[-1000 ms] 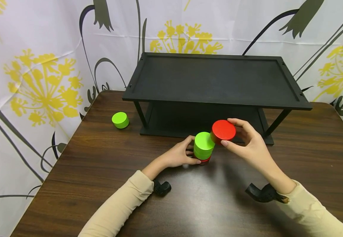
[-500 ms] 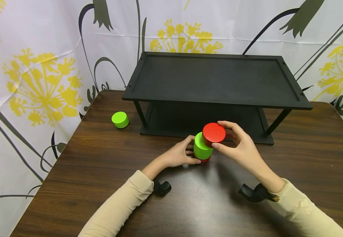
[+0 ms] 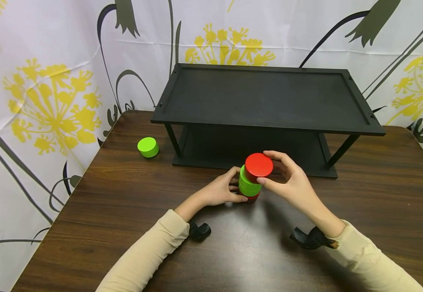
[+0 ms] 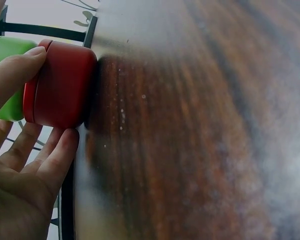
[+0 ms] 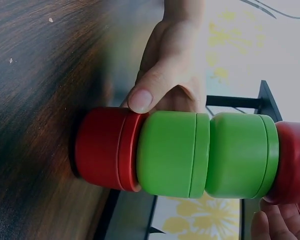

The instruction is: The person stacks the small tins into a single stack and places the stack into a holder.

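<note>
A stack of small round lidded jars stands on the table: a red jar (image 4: 67, 85) at the bottom, then a lower green jar (image 5: 172, 154) and an upper green jar (image 5: 240, 156). My left hand (image 3: 223, 191) curls round the base of the stack, its thumb on the bottom red jar's lid. Between thumb and fingers, my right hand (image 3: 291, 178) holds another red jar (image 3: 259, 165) at the top of the stack, slightly off to the right. Whether it bears fully on the upper green jar I cannot tell.
Behind the hands stands a black two-tier shelf (image 3: 262, 97). A single green jar (image 3: 148, 147) sits on the brown wooden table (image 3: 124, 194), left of the shelf. A patterned curtain (image 3: 58, 40) hangs at the back.
My right hand has moved left and slightly down, bringing its red jar from beside the stack to over the upper green jar. The left hand has stayed in place.
</note>
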Action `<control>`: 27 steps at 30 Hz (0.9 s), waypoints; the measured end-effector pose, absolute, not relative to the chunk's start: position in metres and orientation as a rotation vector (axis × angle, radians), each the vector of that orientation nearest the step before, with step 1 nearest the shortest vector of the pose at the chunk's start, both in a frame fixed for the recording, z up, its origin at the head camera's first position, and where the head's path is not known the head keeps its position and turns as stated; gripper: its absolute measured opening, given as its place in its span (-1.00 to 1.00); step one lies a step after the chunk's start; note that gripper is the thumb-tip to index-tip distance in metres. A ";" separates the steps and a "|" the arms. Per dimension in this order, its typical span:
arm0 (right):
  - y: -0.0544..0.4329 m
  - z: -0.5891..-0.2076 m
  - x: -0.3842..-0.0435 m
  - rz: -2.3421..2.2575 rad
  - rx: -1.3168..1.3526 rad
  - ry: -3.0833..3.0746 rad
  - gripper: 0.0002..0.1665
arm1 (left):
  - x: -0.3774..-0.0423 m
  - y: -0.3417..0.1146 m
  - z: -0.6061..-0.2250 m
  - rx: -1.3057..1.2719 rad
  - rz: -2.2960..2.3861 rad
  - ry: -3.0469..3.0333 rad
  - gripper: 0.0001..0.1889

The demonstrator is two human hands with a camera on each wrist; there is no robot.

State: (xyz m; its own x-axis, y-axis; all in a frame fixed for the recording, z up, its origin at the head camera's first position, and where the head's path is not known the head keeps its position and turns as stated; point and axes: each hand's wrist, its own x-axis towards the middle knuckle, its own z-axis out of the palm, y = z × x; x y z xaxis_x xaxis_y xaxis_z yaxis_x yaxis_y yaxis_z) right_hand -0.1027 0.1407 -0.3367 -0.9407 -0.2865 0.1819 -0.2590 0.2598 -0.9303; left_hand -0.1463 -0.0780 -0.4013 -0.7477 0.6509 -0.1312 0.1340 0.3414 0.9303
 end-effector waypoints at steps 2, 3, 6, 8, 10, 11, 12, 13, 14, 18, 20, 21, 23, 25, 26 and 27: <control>0.140 -0.337 -0.103 -1.821 -0.535 2.470 -0.28 | -0.146 -0.078 -0.402 0.681 1.404 2.120 -0.26; 0.140 -0.337 -0.102 -1.821 -0.536 2.468 -0.27 | -0.146 -0.078 -0.402 0.678 1.404 2.119 -0.25; 0.140 -0.337 -0.102 -1.822 -0.541 2.462 -0.27 | -0.146 -0.078 -0.402 0.673 1.406 2.118 -0.25; 0.139 -0.337 -0.102 -1.824 -0.549 2.458 -0.27 | -0.146 -0.078 -0.403 0.674 1.403 2.117 -0.25; 0.139 -0.337 -0.102 -1.822 -0.560 2.462 -0.26 | -0.147 -0.078 -0.403 0.679 1.401 2.116 -0.26; 0.139 -0.337 -0.103 -1.820 -0.565 2.464 -0.26 | -0.147 -0.078 -0.403 0.682 1.401 2.115 -0.26; 0.139 -0.337 -0.103 -1.819 -0.570 2.465 -0.26 | -0.147 -0.078 -0.404 0.682 1.398 2.115 -0.25; 0.139 -0.338 -0.103 -1.815 -0.574 2.468 -0.26 | -0.147 -0.078 -0.404 0.683 1.396 2.116 -0.25; 0.139 -0.338 -0.103 -1.812 -0.579 2.470 -0.25 | -0.147 -0.078 -0.403 0.684 1.395 2.116 -0.25; 0.139 -0.340 -0.105 -1.806 -0.589 2.478 -0.22 | -0.147 -0.078 -0.402 0.684 1.398 2.119 -0.25; 0.138 -0.341 -0.105 -1.804 -0.601 2.484 -0.21 | -0.147 -0.078 -0.402 0.678 1.400 2.121 -0.25; 0.138 -0.341 -0.105 -1.803 -0.605 2.485 -0.21 | -0.147 -0.078 -0.403 0.676 1.402 2.122 -0.25; 0.138 -0.341 -0.106 -1.797 -0.612 2.487 -0.20 | -0.147 -0.077 -0.403 0.674 1.406 2.124 -0.25; 0.138 -0.342 -0.106 -1.789 -0.614 2.487 -0.20 | -0.147 -0.077 -0.404 0.670 1.407 2.125 -0.26; 0.138 -0.342 -0.106 -1.786 -0.610 2.484 -0.19 | -0.147 -0.077 -0.404 0.671 1.406 2.125 -0.26; 0.138 -0.342 -0.105 -1.782 -0.608 2.483 -0.19 | -0.147 -0.077 -0.404 0.672 1.406 2.125 -0.27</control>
State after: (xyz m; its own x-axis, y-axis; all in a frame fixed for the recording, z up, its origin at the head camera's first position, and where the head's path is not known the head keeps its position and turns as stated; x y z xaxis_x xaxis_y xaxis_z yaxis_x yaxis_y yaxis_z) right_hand -0.1054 0.1375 -0.3417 -0.9236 -0.3255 0.2027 -0.2962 0.2700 -0.9162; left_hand -0.1471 -0.0773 -0.4037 -0.7527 0.6441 -0.1362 0.1266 0.3447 0.9301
